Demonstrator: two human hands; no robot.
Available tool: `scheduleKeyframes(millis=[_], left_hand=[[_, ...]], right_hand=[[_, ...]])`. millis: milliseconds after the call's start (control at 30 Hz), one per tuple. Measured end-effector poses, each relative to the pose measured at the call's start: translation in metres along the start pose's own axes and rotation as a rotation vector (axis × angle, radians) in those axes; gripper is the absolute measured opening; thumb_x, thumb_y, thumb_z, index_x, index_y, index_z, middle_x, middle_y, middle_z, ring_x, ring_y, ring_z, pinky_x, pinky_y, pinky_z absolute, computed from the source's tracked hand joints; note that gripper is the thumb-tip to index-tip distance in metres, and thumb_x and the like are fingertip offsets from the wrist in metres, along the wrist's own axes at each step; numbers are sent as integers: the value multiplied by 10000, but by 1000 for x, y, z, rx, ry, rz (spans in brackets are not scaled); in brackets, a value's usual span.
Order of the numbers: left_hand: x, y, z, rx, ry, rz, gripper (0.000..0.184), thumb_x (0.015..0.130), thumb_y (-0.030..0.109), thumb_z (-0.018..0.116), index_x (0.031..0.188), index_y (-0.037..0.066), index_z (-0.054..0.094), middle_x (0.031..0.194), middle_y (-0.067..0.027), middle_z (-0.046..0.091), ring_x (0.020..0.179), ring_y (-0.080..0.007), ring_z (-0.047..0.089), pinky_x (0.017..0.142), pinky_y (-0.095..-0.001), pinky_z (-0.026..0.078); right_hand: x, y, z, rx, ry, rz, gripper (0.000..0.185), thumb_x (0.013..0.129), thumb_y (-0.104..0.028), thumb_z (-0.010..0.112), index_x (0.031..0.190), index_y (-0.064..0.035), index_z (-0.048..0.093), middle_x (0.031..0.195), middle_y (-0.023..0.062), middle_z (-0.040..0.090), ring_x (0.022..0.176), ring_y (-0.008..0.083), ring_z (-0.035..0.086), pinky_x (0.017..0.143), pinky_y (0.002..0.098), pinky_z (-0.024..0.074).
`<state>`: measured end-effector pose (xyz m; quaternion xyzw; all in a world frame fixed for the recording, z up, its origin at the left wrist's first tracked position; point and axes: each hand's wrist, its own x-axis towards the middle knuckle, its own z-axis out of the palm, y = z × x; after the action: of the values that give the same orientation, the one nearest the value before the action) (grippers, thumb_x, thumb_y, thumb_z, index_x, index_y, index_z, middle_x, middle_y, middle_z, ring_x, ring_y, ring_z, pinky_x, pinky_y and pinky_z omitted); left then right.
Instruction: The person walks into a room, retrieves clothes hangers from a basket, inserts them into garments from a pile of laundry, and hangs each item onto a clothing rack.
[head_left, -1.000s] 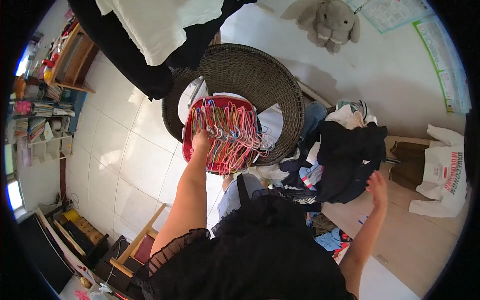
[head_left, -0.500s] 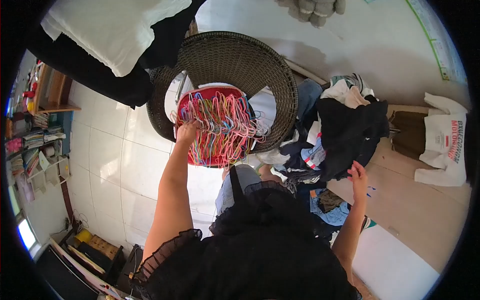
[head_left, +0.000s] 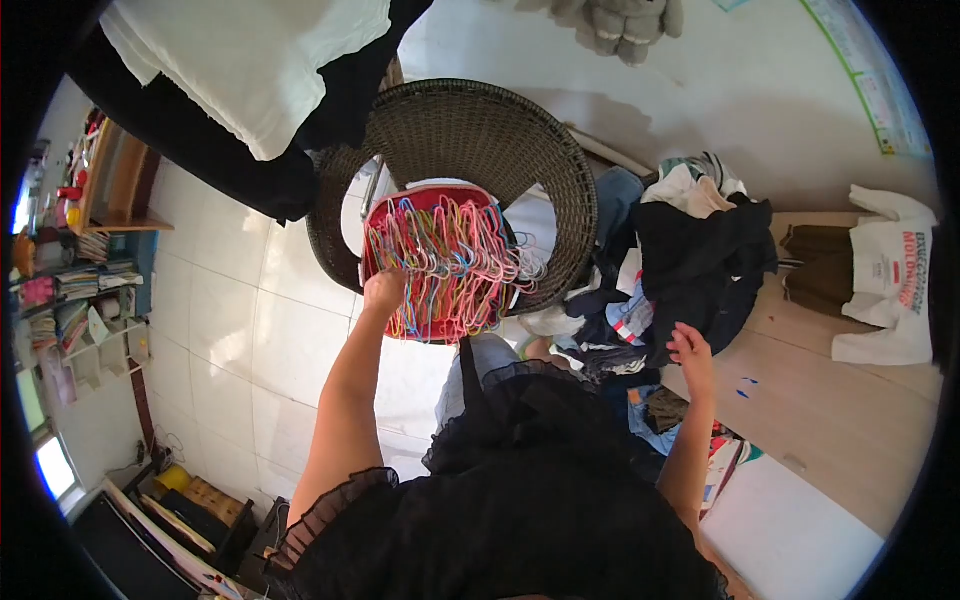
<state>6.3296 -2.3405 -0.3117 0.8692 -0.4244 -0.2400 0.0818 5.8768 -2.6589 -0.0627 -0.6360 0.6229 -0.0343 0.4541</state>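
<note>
Many coloured clothes hangers [head_left: 455, 262] lie in a row on a red cushion [head_left: 375, 225] in a round wicker chair [head_left: 480, 115]. At the row's left end my left hand [head_left: 384, 291] is closed around a hanger; its fingertips are partly hidden. My right hand [head_left: 690, 350] is in the air with fingers loosely bent and apart, holding nothing. Just beyond it is a black garment [head_left: 700, 250] on top of a heap of clothes. Light and striped clothes [head_left: 625, 312] show lower in the heap.
A white cloth [head_left: 250, 70] and dark cloth [head_left: 180, 150] hang at upper left. To the right, a white printed top [head_left: 895, 265] and brown trousers [head_left: 820, 260] lie on a pale surface [head_left: 800, 400]. Shelves with books [head_left: 105, 275] stand at far left.
The view has shifted slightly, so the chair and hangers appear a little lower and further right. My right hand has moved slightly left, towards my body. My left hand stays at the hangers.
</note>
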Motion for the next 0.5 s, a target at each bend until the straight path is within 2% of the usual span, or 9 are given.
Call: scheduleKeyframes(millis=[33, 67, 133, 167, 200, 267, 300, 333, 500], left_hand=[[0, -4, 6, -82, 15, -27, 239, 811, 121, 517, 1004, 136, 658, 983, -120, 651, 984, -276, 608, 816, -383, 509], [-1, -6, 10, -78, 14, -28, 239, 811, 121, 517, 1004, 136, 658, 983, -120, 651, 984, -276, 608, 816, -383, 509], [-1, -10, 26, -138, 217, -315, 374, 821, 147, 535, 1194, 150, 550, 1073, -144, 620, 1022, -313, 586, 867, -388, 485], [0, -18, 34, -194, 128, -447, 496, 824, 188, 561, 1302, 157, 430, 1176, -175, 576, 1064, -357, 563, 915, -410, 455], [4, -26, 46, -194, 125, -445, 496, 824, 188, 561, 1302, 157, 430, 1176, -175, 576, 1064, -357, 563, 915, -410, 455], [11, -39, 67, -370, -7, -702, 500, 823, 249, 576, 1282, 108, 437, 1184, -209, 574, 1093, -375, 552, 937, -427, 437], [13, -43, 71, -373, -128, -698, 554, 825, 325, 568, 1290, 60, 424, 1185, -251, 565, 1116, -387, 542, 955, -432, 424], [10, -50, 79, -470, -146, -574, 637, 813, 387, 573, 1311, 29, 400, 1170, -269, 569, 1122, -387, 541, 963, -425, 423], [8, -31, 82, -366, -166, -660, 516, 821, 379, 550, 1236, 76, 505, 1151, -235, 595, 1116, -356, 555, 954, -437, 418]], right_hand=[[3, 3, 3, 24, -7, -21, 331, 915, -210, 573, 1194, -32, 579, 1015, 45, 632, 830, 117, 620, 676, 233, 482], [5, 7, 6, 47, -14, -41, 317, 911, -203, 580, 1181, -39, 589, 990, 40, 639, 812, 111, 618, 668, 237, 480], [5, 7, 9, 40, -25, -39, 319, 911, -203, 580, 1183, -38, 588, 986, 41, 640, 813, 112, 619, 668, 238, 480], [4, 7, 10, 31, -31, -39, 322, 910, -203, 580, 1185, -37, 587, 983, 42, 640, 815, 113, 619, 667, 239, 480], [2, 7, 11, 31, -30, -36, 322, 910, -203, 580, 1185, -37, 587, 983, 42, 640, 815, 113, 619, 667, 239, 480], [-3, 9, 9, -18, -58, -27, 337, 915, -193, 563, 1205, -22, 567, 1016, 63, 642, 829, 127, 630, 675, 237, 487], [-6, 9, 8, -21, -53, -22, 337, 915, -193, 563, 1205, -22, 567, 1016, 63, 642, 829, 127, 630, 675, 237, 487], [-10, 9, 7, -37, -54, -16, 340, 914, -198, 567, 1204, -22, 567, 1011, 65, 645, 829, 127, 630, 679, 239, 488], [-28, 18, -2, -30, -30, 5, 343, 912, -212, 576, 1197, -21, 567, 995, 67, 651, 826, 127, 629, 684, 243, 492]])
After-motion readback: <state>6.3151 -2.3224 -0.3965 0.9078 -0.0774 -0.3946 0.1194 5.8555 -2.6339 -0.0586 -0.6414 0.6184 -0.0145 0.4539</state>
